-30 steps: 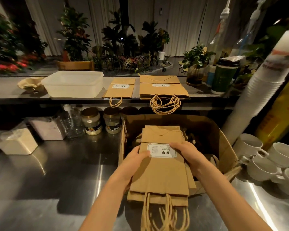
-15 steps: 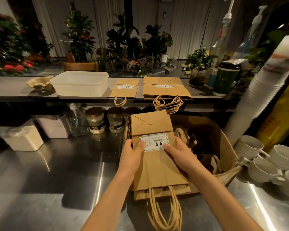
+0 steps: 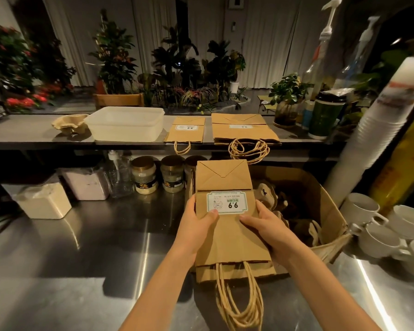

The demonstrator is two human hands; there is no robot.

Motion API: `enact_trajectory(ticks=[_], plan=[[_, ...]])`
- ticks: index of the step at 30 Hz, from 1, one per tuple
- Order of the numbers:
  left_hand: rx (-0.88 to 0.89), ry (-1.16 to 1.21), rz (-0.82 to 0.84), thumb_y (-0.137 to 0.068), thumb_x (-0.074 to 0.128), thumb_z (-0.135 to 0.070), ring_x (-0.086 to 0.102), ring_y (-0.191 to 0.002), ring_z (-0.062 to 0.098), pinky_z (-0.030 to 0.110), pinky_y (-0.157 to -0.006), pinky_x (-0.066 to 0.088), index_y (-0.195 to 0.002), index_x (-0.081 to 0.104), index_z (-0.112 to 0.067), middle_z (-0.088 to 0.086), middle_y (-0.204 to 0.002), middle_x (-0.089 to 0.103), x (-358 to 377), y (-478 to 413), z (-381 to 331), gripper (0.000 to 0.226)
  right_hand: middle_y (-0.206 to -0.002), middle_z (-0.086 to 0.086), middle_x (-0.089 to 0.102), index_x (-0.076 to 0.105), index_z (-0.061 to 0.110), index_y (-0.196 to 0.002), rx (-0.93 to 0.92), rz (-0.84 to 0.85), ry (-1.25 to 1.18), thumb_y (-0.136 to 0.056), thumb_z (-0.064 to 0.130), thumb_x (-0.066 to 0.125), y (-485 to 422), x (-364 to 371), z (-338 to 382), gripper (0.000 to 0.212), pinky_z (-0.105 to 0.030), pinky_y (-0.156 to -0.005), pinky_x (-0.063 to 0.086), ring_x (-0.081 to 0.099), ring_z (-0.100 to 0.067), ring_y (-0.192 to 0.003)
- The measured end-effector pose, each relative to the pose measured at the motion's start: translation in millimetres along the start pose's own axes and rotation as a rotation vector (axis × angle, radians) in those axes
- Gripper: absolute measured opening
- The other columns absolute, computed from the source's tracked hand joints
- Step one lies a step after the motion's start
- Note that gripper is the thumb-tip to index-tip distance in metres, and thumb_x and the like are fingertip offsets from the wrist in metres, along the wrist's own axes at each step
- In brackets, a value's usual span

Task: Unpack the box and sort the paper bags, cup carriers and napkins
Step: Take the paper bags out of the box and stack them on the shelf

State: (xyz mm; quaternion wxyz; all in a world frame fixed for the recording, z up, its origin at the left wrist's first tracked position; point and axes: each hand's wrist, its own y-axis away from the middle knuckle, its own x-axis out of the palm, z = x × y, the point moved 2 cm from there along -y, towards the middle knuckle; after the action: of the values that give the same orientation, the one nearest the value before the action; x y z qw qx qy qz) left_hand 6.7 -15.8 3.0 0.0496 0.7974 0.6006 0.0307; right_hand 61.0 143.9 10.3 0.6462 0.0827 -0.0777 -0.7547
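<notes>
1. Nearest the viewer, two bare forearms reach forward over a shiny stainless-steel counter (image 3: pixel 81 259).
2. The left hand (image 3: pixel 196 225) and the right hand (image 3: pixel 267 226) each grasp one side of a thin stack of flat brown kraft paper bags (image 3: pixel 230 244). The thumbs press on top and the fingers are tucked beneath.
3. The stack is held in the air over the near left part of an open brown cardboard box (image 3: pixel 325 211). The bags' folded bottoms point away, and their twisted paper-cord handles (image 3: pixel 239 304) dangle toward the viewer.
4. A white rectangular label (image 3: pixel 226 203) on the top bag reads "9.9", upside down.
5. Inside the box, to the right of the stack, lie brown moulded-pulp cup carriers (image 3: pixel 270 197), partly in shadow.
6. Right of the box, white ceramic handled cups (image 3: pixel 378 235) cluster on the counter. A tall leaning column of white paper cups (image 3: pixel 368 144) rises behind them.
7. At the back of the counter on the left stand lidded glass jars (image 3: pixel 144 175) and clear tubs of powder (image 3: pixel 46 201).
8. On a raised grey shelf (image 3: pixel 22 132) sit, from left to right:
   - a single pulp carrier (image 3: pixel 68 124)
   - a translucent white plastic bin (image 3: pixel 127 124)
   - one small flat paper bag (image 3: pixel 187 130)
   - a larger pile of flat paper bags (image 3: pixel 244 129), its handles hanging over the front edge
   - a green lidded cup (image 3: pixel 325 118)
9. Farthest back are potted plants (image 3: pixel 115 60) and pale curtains (image 3: pixel 268 39).
</notes>
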Motion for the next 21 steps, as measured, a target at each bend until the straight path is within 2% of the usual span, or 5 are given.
enact_trajectory(ticks=[5, 9, 13, 18, 21], plan=[[-0.056, -0.030, 0.073, -0.093, 0.063, -0.026, 0.053, -0.095, 0.000, 0.020, -0.071, 0.043, -0.140, 0.033, -0.031, -0.018, -0.107, 0.056, -17.8, 0.5, -11.6, 0.055, -0.113, 0.001, 0.068, 0.048, 0.039, -0.114, -0.033, -0.027, -0.019, -0.092, 0.018, 0.061, -3.6, 12.6, 3.5, 0.034, -0.044, -0.085, 0.057, 0.069, -0.021, -0.097], [-0.162, -0.022, 0.227, -0.089, 0.068, -0.027, 0.059, -0.109, 0.016, 0.035, -0.087, 0.051, -0.138, 0.039, -0.028, -0.005, -0.120, 0.061, -38.5, 6.2, -13.9, 0.057, -0.114, -0.002, 0.068, 0.045, 0.033, -0.129, -0.068, -0.068, -0.066, -0.092, 0.017, 0.060, -13.1, 22.1, 9.7, 0.043, -0.041, -0.076, 0.058, 0.070, -0.022, -0.095], [-0.097, -0.048, 0.192, -0.091, 0.066, -0.023, 0.061, -0.109, 0.016, 0.036, -0.091, 0.052, -0.132, 0.046, -0.026, -0.004, -0.118, 0.064, -56.1, -0.6, -19.9, 0.045, -0.113, -0.001, 0.068, 0.046, 0.031, -0.129, -0.082, -0.090, -0.109, -0.093, 0.019, 0.059, -23.5, 36.6, 20.4, 0.040, -0.034, -0.067, 0.057, 0.070, -0.020, -0.094], [-0.019, -0.026, 0.114, -0.091, 0.066, -0.019, 0.061, -0.105, 0.011, 0.026, -0.077, 0.050, -0.132, 0.046, -0.025, -0.006, -0.116, 0.064, -75.1, -33.5, -43.4, 0.045, -0.107, -0.003, 0.071, 0.052, 0.024, -0.122, -0.038, -0.006, -0.049, -0.092, 0.025, 0.060, -35.8, 52.2, 37.2, 0.032, -0.033, -0.072, 0.057, 0.070, -0.020, -0.093], [-0.011, -0.058, 0.105, -0.092, 0.065, -0.020, 0.059, -0.104, 0.010, 0.025, -0.073, 0.047, -0.132, 0.045, -0.024, -0.005, -0.116, 0.063, -85.7, -59.9, -62.9, 0.046, -0.107, -0.004, 0.072, 0.055, 0.024, -0.120, -0.041, 0.042, 0.041, -0.088, 0.030, 0.065, -48.4, 57.7, 51.9, 0.034, -0.047, -0.086, 0.054, 0.069, -0.024, -0.098]])
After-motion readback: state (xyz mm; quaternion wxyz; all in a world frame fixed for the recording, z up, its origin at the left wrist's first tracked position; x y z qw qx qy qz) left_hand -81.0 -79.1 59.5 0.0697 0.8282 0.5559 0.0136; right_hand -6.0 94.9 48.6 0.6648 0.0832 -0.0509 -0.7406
